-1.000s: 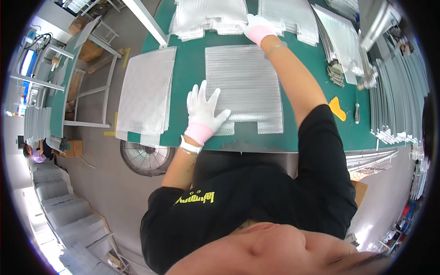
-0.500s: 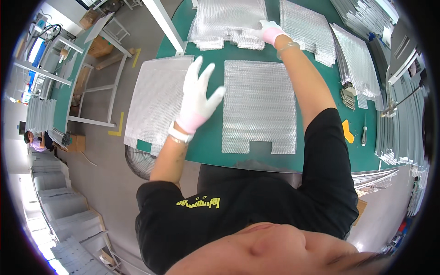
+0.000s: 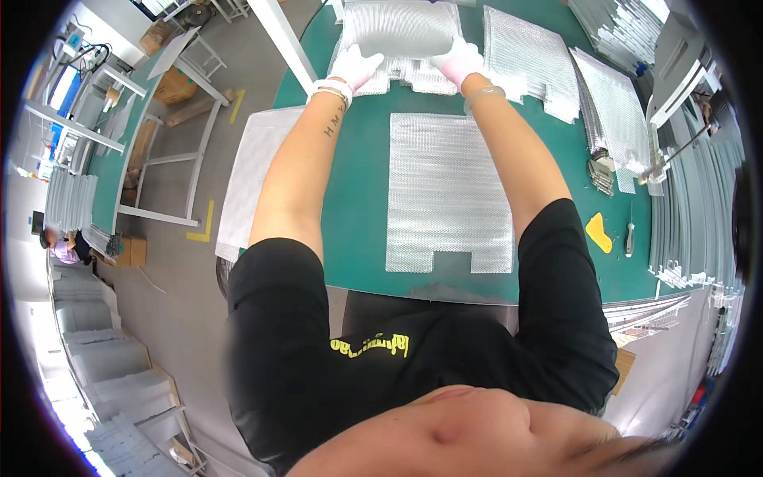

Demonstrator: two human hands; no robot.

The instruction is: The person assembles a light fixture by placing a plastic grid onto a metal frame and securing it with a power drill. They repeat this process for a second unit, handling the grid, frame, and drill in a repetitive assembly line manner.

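The stack [image 3: 404, 19] is on the worktop [image 3: 358, 199] past the far edge of the lone sheet [image 3: 449, 191], a bit to that sheet's left; left hand [image 3: 355, 67] and right hand [image 3: 457, 63] are at the stack's near corners, one per side, about equally close, thumbs turned in, but can't tell if they're pinching it. Can't call its long axis either; looks silvery, mesh-textured, kinda shiny, notched near edge.
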